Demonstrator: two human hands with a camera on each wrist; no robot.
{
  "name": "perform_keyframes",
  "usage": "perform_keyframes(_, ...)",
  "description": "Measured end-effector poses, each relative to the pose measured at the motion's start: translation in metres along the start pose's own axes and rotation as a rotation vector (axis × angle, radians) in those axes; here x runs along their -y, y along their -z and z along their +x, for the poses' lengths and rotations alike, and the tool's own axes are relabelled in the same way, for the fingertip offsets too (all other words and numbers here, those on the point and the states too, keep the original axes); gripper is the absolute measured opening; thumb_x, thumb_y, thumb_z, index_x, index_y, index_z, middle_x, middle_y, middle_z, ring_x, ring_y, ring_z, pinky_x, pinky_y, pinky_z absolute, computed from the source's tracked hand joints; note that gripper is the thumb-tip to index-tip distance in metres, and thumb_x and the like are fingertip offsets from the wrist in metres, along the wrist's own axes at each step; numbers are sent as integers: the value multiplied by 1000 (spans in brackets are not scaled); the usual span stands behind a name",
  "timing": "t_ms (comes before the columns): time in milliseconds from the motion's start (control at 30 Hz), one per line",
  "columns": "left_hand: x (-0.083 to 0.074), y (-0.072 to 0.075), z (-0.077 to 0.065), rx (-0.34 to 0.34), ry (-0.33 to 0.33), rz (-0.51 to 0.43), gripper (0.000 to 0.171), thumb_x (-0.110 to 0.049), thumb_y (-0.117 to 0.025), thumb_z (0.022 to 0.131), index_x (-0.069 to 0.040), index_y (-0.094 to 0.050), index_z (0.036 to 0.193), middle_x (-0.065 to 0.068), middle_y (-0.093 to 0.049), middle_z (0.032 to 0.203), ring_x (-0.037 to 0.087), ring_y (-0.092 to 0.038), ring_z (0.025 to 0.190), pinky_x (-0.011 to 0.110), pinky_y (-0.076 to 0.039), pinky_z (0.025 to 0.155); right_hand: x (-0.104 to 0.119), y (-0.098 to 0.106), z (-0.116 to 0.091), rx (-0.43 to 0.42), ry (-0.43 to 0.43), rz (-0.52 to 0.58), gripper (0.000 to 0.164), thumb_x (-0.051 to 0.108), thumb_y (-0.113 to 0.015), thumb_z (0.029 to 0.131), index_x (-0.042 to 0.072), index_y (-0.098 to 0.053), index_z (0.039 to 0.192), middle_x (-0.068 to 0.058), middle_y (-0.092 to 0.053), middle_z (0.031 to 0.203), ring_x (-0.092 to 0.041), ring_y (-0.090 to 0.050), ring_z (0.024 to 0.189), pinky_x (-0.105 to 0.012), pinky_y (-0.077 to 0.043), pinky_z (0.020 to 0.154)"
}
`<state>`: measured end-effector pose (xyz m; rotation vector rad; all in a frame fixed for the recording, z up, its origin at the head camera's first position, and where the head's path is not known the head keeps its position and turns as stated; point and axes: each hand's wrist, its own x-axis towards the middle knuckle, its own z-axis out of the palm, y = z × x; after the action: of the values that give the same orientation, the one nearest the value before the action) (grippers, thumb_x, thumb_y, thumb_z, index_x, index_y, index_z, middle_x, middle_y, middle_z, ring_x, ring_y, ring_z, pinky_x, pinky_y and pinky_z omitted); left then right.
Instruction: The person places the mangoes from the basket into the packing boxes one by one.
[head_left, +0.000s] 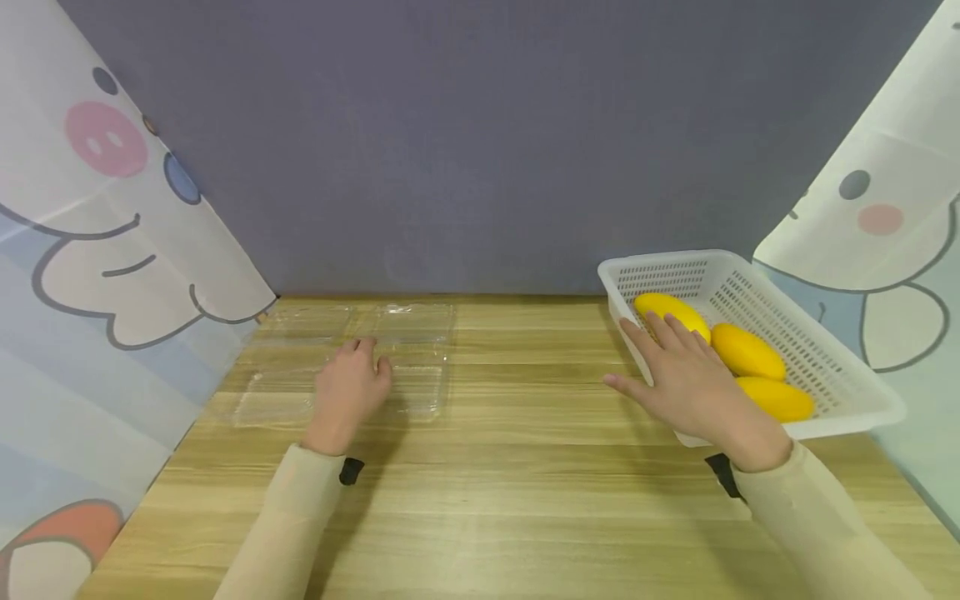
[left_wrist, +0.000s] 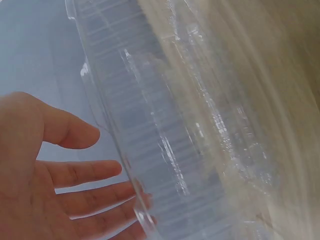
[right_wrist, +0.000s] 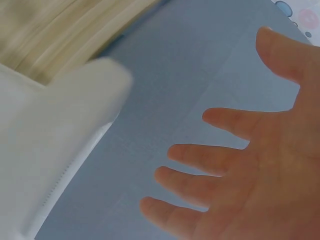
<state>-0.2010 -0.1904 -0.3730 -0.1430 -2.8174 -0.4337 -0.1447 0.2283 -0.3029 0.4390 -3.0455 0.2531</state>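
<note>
My left hand (head_left: 349, 389) is over clear plastic boxes (head_left: 418, 390) on the left of the table. In the left wrist view its fingers are spread and fairly straight. The tips of the lower ones overlap the rim of a clear box (left_wrist: 150, 115); whether they touch it I cannot tell. Spread wide, my right hand (head_left: 690, 383) hovers by the near left side of a white basket (head_left: 821, 333) and holds nothing. Inside the basket lie three yellow oval fruits, like mangoes (head_left: 747, 352), partly hidden by that hand. The right wrist view shows the basket's blurred corner (right_wrist: 75, 130).
A wood-grain table (head_left: 517, 500) runs between the boxes and the basket. Behind it stands a grey-blue panel (head_left: 480, 150). Cartoon-printed sheets hang on the left (head_left: 112, 275) and right (head_left: 892, 225) sides.
</note>
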Motion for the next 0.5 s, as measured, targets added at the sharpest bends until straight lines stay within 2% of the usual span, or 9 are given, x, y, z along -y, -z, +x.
perform_keyframes(100, 5, 0, 0, 10, 22, 1, 46, -21, -49, 99, 10, -58, 132, 33, -61, 126, 52, -60, 109, 68, -54, 79, -1, 1, -1, 9, -10, 10, 89, 67, -48, 98, 4, -30, 159, -34, -21, 160, -59, -18, 143, -73, -16, 113)
perform_keyframes(367, 13, -3, -1, -21, 56, 4, 47, -21, -48, 99, 13, -58, 130, 35, -62, 121, 54, -60, 105, 68, -53, 79, -9, 2, -4, 13, -27, 26, 88, 65, -49, 99, 2, -31, 158, -37, -20, 159, -60, -17, 143, -76, -13, 112)
perform_keyframes(500, 16, -1, -1, -2, 74, 9, 49, -21, -46, 98, 14, -56, 131, 36, -60, 122, 55, -60, 106, 68, -52, 81, -15, 1, -5, 21, -32, 38, 89, 64, -48, 100, 3, -26, 160, -38, -20, 158, -60, -16, 143, -75, -13, 113)
